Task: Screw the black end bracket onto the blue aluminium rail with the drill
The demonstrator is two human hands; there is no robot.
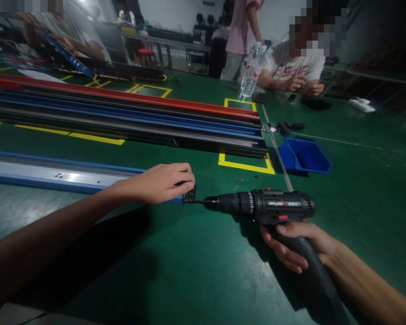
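A long blue metal rail (pixel 71 175) with a silver face lies on the green table, reaching in from the left edge. My left hand (pixel 165 183) is closed over its right end, fingers curled down by a small black end piece (pixel 190 195). In my right hand (pixel 291 246) is a black cordless drill (pixel 277 205), gripped by its handle. The drill lies level, and its long thin bit points left, with the tip at the end piece. Whether the tip sits in a screw is too small to tell.
Beyond the rail lies a bundle of orange, black and blue rails (pixel 176 119). To its right stand a blue bin (pixel 306 155) and a metal strip (pixel 278 153) on the table. Plastic bottles (pixel 249 74) are farther back. Another person (pixel 296 72) sits across the table, hands raised.
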